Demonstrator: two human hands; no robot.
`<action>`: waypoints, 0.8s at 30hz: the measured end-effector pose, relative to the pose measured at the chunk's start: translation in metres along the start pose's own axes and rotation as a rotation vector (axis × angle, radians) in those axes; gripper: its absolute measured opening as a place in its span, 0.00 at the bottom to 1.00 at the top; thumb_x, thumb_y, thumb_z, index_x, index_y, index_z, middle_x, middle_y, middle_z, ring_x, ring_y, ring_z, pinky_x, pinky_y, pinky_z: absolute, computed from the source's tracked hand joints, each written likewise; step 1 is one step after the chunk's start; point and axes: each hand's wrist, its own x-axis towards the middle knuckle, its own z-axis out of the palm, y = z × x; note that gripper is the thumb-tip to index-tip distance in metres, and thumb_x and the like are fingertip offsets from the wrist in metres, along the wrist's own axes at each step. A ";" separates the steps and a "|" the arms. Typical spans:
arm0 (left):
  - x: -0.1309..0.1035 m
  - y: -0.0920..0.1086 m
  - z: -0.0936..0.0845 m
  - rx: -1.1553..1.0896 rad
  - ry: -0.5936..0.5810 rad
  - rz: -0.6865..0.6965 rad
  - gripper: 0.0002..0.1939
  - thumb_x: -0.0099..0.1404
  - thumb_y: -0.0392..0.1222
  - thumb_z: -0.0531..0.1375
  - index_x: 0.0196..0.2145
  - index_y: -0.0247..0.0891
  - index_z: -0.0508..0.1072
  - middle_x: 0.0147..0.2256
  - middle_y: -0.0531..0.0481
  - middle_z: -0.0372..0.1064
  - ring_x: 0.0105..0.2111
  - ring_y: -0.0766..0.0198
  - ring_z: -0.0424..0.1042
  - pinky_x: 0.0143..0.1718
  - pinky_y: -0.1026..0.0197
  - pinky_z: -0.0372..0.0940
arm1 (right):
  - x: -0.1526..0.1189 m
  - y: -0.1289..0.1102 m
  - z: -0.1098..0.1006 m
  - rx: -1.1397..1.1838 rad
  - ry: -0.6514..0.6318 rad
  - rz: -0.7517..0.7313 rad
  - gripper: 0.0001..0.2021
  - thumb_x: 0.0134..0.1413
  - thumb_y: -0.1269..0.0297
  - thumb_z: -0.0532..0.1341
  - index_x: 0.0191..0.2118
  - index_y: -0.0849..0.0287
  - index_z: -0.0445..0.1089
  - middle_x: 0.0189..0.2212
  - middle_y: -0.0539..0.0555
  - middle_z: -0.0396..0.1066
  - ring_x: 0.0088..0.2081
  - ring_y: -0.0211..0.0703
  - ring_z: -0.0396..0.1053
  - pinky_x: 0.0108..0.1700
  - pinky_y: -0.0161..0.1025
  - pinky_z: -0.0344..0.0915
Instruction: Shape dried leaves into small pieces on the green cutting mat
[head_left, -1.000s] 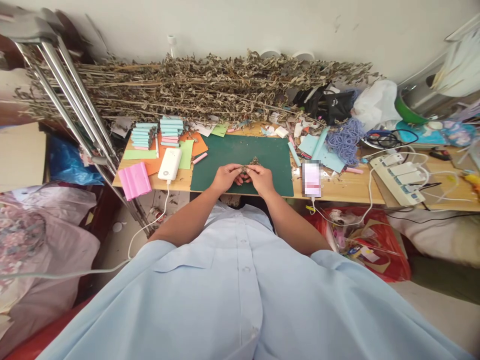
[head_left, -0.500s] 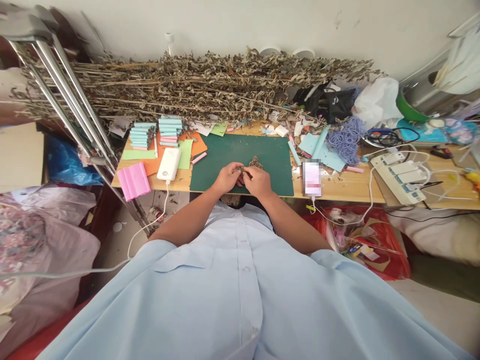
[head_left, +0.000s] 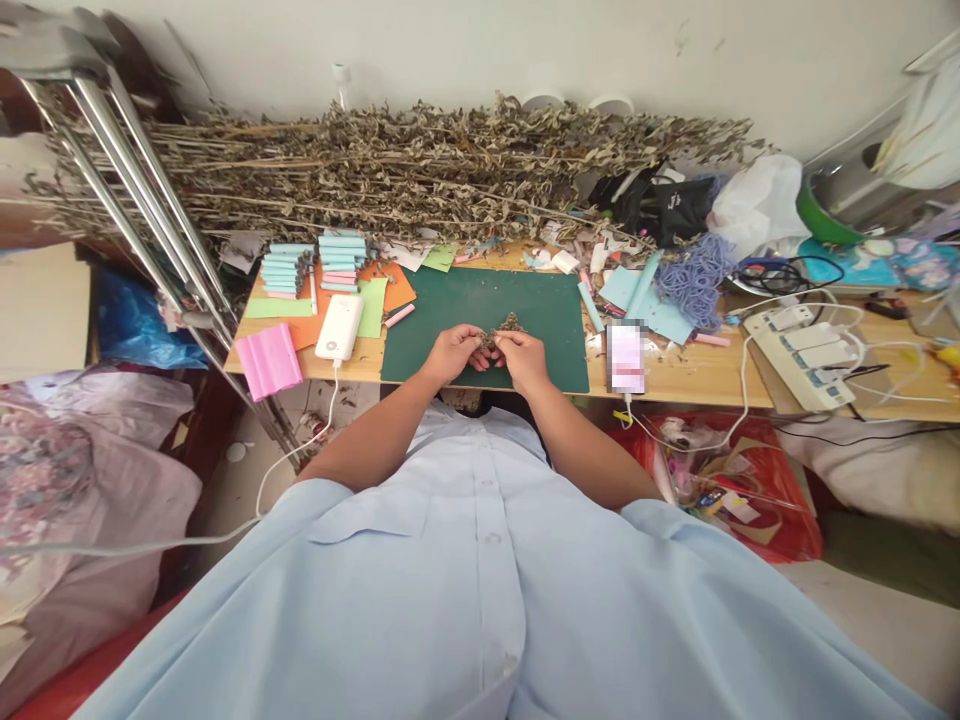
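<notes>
Above the front part of a dark green mat (head_left: 420,310), both hands pinch one small clump of dried leaves (head_left: 487,341) between them. My left hand (head_left: 454,353) closes on its left side, and my right hand (head_left: 523,358) on its right side. Just behind my right fingers, a small heap of dried leaves (head_left: 512,322) lies on the mat. A long pile of dried leafy stems (head_left: 420,170) stretches along the back of the wooden table (head_left: 360,372).
Rolled blue and pink papers (head_left: 341,250), a white power bank (head_left: 338,328) and folded pink paper (head_left: 268,362) lie left. A phone (head_left: 625,357), purple yarn (head_left: 694,280) and a power strip (head_left: 806,350) lie right. Metal crutches (head_left: 142,190) lean at the left edge.
My hands have drawn slightly apart, and more of the leaf clump shows between the fingertips. The view has shifted a little.
</notes>
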 end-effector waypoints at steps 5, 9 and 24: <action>0.003 -0.003 -0.002 -0.046 -0.006 0.035 0.09 0.68 0.38 0.61 0.44 0.32 0.69 0.27 0.49 0.77 0.22 0.63 0.78 0.24 0.64 0.72 | -0.002 -0.002 -0.001 -0.039 -0.015 -0.060 0.18 0.52 0.53 0.66 0.44 0.58 0.82 0.33 0.53 0.81 0.28 0.44 0.77 0.27 0.39 0.75; 0.003 -0.002 0.000 -0.028 0.009 0.019 0.07 0.69 0.39 0.60 0.42 0.33 0.68 0.23 0.51 0.75 0.22 0.64 0.77 0.24 0.65 0.71 | -0.010 -0.004 -0.005 -0.272 -0.131 -0.294 0.16 0.59 0.57 0.64 0.50 0.54 0.81 0.45 0.54 0.82 0.44 0.49 0.80 0.50 0.46 0.78; -0.004 -0.001 0.005 0.209 0.017 0.149 0.11 0.68 0.34 0.62 0.47 0.30 0.79 0.25 0.54 0.73 0.21 0.72 0.69 0.23 0.70 0.66 | -0.008 -0.001 -0.012 -0.403 -0.080 -0.397 0.14 0.61 0.60 0.61 0.45 0.55 0.82 0.38 0.53 0.83 0.36 0.46 0.79 0.44 0.42 0.75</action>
